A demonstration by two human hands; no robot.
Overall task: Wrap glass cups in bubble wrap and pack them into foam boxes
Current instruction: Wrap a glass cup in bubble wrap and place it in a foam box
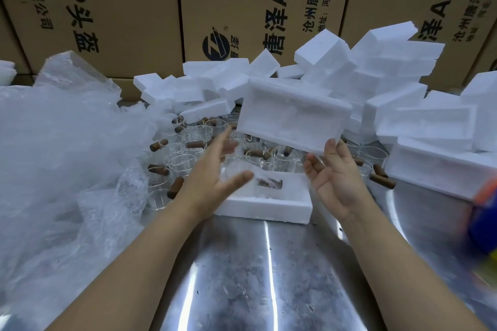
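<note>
So the person's got both hands up over the steel tabletop [242, 277]. The right hand [333, 177] is palm-up, its fingers [332, 146] pretty much straight, tips just touching the bottom corner of a foam lid [290, 115] that's tilted in the air. The left hand [212, 172] is spread flat and holds nothing, its fingertips near the lid's lower left edge. Below the hands sits an open foam box [269, 204] with a bubble-wrapped cup [258, 177] lying in its hollow. Bare glass cups [183, 161] with brown handles crowd just behind it. There's a big heap of bubble wrap [67, 142] on the left, loose foam boxes [390, 67] piled at the back and right, and cardboard cartons [121, 8] behind everything.
</note>
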